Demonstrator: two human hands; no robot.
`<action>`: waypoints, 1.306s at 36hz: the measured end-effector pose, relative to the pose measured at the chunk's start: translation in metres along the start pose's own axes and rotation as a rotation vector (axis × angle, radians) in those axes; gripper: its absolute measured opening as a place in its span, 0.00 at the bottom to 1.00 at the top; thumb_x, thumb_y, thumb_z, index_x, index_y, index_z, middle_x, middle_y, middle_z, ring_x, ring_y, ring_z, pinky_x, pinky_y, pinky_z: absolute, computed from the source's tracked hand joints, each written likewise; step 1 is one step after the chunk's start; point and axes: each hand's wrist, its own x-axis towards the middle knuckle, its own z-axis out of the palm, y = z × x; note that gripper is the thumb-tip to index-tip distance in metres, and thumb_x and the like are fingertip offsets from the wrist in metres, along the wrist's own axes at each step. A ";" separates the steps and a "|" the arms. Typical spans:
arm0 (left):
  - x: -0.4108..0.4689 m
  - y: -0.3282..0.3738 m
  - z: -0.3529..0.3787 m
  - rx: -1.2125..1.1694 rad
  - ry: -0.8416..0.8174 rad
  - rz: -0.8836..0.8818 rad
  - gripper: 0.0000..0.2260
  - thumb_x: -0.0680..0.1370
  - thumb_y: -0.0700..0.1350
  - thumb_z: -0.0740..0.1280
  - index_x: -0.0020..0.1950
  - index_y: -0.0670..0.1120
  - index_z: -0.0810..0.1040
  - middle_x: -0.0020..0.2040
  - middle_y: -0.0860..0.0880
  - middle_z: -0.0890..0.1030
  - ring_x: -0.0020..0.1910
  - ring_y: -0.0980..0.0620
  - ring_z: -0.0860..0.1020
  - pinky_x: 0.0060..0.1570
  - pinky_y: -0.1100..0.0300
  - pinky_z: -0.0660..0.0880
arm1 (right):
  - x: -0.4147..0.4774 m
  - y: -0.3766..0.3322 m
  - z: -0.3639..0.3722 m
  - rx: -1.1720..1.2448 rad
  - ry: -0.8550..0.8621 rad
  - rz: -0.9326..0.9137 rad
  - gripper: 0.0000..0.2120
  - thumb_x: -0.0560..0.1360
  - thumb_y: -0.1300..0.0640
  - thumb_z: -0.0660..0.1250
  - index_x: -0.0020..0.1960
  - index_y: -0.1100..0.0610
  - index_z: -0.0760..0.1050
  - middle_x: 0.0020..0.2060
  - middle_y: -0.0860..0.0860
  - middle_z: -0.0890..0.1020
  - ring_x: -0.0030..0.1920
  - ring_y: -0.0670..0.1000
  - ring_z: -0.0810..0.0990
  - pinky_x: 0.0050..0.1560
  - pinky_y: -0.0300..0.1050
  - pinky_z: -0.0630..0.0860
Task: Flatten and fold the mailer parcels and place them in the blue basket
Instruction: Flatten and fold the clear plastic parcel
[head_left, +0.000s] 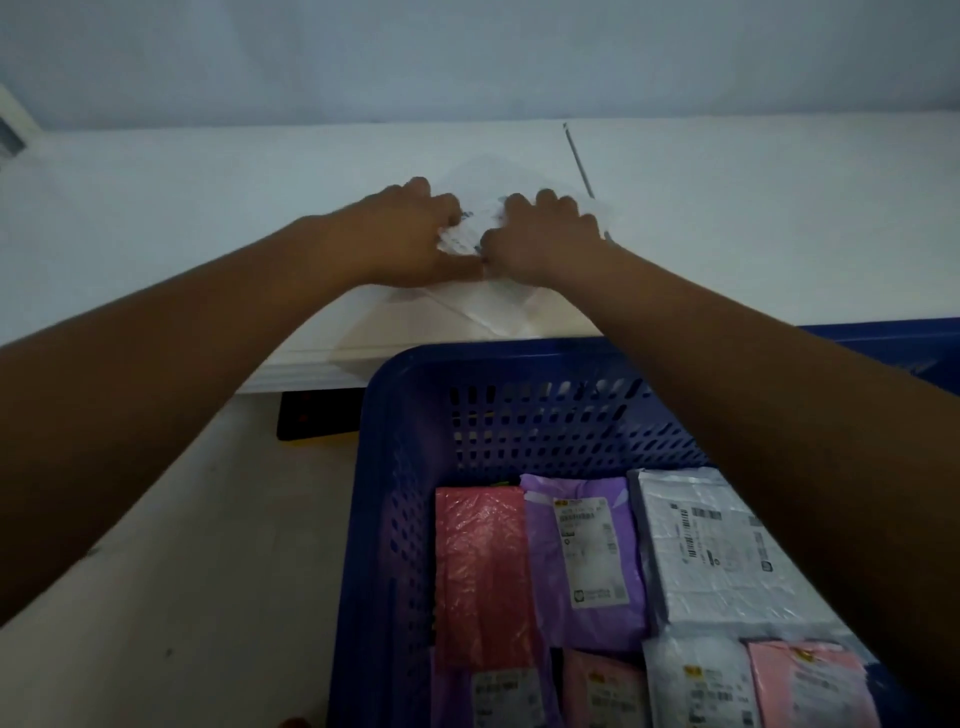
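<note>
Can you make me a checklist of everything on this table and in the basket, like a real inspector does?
Surface: white table, dimly lit.
Job's things: white mailer lies on the table near its front edge. The blue basket below holds a red parcel, a purple parcel, a grey parcel and more nearer the camera.
Clutter: thin grey stick lies on the table beside the white mailer.
Hands: left hand and right hand both grip the white mailer with curled fingers.
Cables: nothing seen.
Surroundings: pale wall behind, dark box under the table, light floor.
</note>
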 end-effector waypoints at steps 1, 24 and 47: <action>-0.001 0.002 0.002 -0.009 0.047 0.026 0.34 0.70 0.74 0.63 0.67 0.52 0.72 0.60 0.46 0.73 0.55 0.47 0.72 0.55 0.52 0.71 | 0.000 0.001 0.005 0.030 -0.007 -0.005 0.28 0.77 0.45 0.55 0.75 0.54 0.62 0.71 0.58 0.66 0.71 0.61 0.63 0.70 0.59 0.60; -0.002 0.021 0.029 0.094 0.096 -0.086 0.28 0.83 0.56 0.49 0.78 0.41 0.57 0.80 0.41 0.56 0.79 0.43 0.51 0.75 0.44 0.52 | 0.001 0.016 0.021 -0.010 0.001 -0.006 0.33 0.79 0.39 0.46 0.80 0.53 0.49 0.80 0.61 0.45 0.80 0.58 0.42 0.78 0.59 0.43; 0.020 0.050 0.012 -0.833 0.446 -0.146 0.17 0.79 0.43 0.58 0.67 0.43 0.75 0.66 0.45 0.77 0.64 0.49 0.75 0.63 0.58 0.69 | -0.001 -0.012 -0.020 0.854 0.246 0.043 0.13 0.76 0.60 0.60 0.58 0.57 0.77 0.53 0.50 0.80 0.53 0.50 0.76 0.56 0.42 0.70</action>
